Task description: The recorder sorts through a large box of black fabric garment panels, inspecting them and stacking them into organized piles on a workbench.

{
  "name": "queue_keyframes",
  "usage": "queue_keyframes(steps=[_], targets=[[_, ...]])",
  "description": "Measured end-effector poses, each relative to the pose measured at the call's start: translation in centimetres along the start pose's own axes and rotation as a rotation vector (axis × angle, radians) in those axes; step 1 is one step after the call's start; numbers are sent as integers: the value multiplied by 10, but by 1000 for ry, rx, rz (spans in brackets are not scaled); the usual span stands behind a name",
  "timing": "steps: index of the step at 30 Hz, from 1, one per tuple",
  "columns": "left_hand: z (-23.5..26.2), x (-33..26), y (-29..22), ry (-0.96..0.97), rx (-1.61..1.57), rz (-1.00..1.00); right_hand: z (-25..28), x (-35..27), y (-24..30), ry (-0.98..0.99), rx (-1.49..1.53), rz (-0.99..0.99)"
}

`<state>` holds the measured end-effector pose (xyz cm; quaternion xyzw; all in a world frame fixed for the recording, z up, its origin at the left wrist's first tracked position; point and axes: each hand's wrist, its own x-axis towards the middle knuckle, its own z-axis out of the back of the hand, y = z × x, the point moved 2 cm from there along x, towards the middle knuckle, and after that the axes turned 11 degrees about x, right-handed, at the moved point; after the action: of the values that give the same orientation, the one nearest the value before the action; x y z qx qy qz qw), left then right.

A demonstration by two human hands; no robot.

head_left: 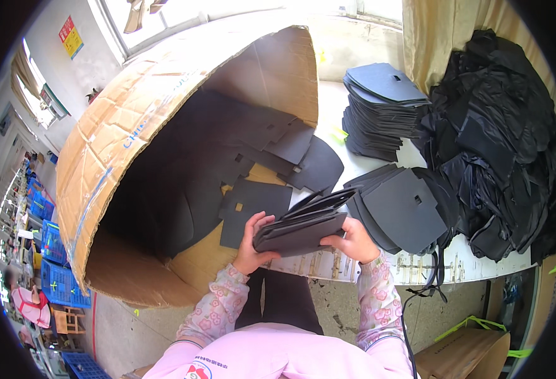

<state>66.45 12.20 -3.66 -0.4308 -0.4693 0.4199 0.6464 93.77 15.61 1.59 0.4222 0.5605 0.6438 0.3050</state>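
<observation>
Between my two hands is a small stack of black sheet panels (303,230), tilted, with its layers fanned apart along the top edge. My left hand (253,245) grips the stack's left end, fingers behind and thumb in front. At the right end my right hand (354,240) closes on it with the thumb across the front face. Just beyond my left hand lies a loose black panel (262,196) with a small square hole. To the right of my hands, a fanned pile of similar panels (401,205) rests on the white table (303,265).
A large cardboard box (132,104) on its side opens toward me, with many black panels inside. A tall panel stack (379,114) stands at the back. Black fabric (499,145) is heaped at right. Blue crates (63,284) and a seated person (28,303) are far left.
</observation>
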Motion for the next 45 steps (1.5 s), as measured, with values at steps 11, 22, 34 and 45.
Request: queue_keyframes(steps=[11, 22, 34, 45], targets=[[11, 14, 37, 11, -275, 74, 66, 10, -6, 18, 394, -221], [-1, 25, 30, -307, -171, 229, 47, 10, 66, 147, -158, -55], [5, 11, 19, -195, -346, 146, -40, 64, 83, 189, -1168, 393], [7, -1, 26, -134, -533, 140, -48, 61, 76, 299, -1181, 431]])
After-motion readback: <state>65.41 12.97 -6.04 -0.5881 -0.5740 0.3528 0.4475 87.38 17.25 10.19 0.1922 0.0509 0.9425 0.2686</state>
